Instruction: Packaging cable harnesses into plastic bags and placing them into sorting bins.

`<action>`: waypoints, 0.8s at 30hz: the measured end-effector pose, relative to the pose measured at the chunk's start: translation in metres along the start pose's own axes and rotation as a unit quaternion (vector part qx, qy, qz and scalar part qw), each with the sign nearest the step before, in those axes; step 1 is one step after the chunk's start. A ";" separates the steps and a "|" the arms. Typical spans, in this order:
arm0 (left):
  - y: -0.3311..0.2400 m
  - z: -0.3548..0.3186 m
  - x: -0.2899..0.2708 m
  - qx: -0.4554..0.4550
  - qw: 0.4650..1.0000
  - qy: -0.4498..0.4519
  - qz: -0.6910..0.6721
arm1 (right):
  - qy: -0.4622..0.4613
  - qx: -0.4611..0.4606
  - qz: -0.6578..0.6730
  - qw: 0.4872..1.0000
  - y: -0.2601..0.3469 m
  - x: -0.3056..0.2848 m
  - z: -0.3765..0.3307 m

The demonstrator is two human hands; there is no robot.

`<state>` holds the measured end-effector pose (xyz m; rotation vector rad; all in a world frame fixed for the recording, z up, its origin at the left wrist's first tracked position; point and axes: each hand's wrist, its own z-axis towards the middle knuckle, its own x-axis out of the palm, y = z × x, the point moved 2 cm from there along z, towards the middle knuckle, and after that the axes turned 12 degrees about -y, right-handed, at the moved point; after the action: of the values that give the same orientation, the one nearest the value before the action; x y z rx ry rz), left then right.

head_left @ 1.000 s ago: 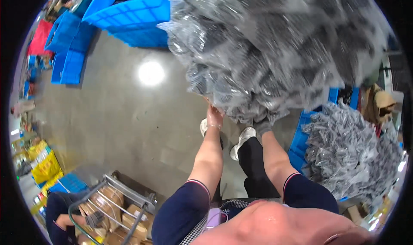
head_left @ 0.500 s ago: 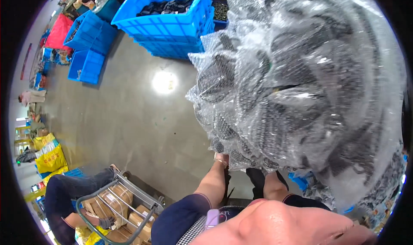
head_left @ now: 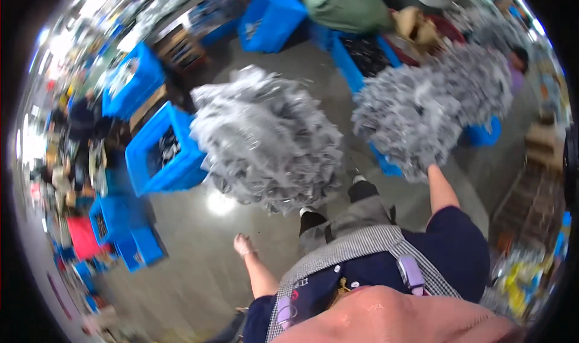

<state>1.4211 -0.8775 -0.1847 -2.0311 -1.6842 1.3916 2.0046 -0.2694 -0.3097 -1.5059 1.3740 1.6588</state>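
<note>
While the right hand (head_left: pixel 427 165), buried and unseen, grips a grey bag bundle (head_left: pixel 416 111) raised over a blue crate (head_left: pixel 482 132), the left hand (head_left: pixel 243 245) hangs loose, holding nothing; second bundle (head_left: pixel 268 144) sits mid-air above the floor (head_left: pixel 199 264), beside another crate (head_left: pixel 163 153)

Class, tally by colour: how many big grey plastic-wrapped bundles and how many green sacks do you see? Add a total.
Grey plastic-wrapped bundles: 2
Green sacks: 1
Total: 3

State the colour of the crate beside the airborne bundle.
Bright blue: the crate, left of the bundle, shows best in the head view.
</note>
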 end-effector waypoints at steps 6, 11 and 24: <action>-0.110 -0.061 -0.023 0.199 0.958 -0.050 -0.201 | 0.000 0.063 0.017 0.998 0.186 -0.140 -0.055; -0.183 -0.147 -0.032 0.308 0.931 -0.089 -0.174 | 0.319 -0.212 -0.095 0.919 0.168 -0.052 -0.004; -0.154 -0.116 -0.032 0.492 0.860 -0.137 -0.012 | 0.156 -0.311 0.063 0.936 0.281 -0.086 0.198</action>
<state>1.4010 -0.8015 -0.0058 -1.2400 -0.7165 2.0106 1.6995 -0.1709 -0.1595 -2.1475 1.1616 2.1376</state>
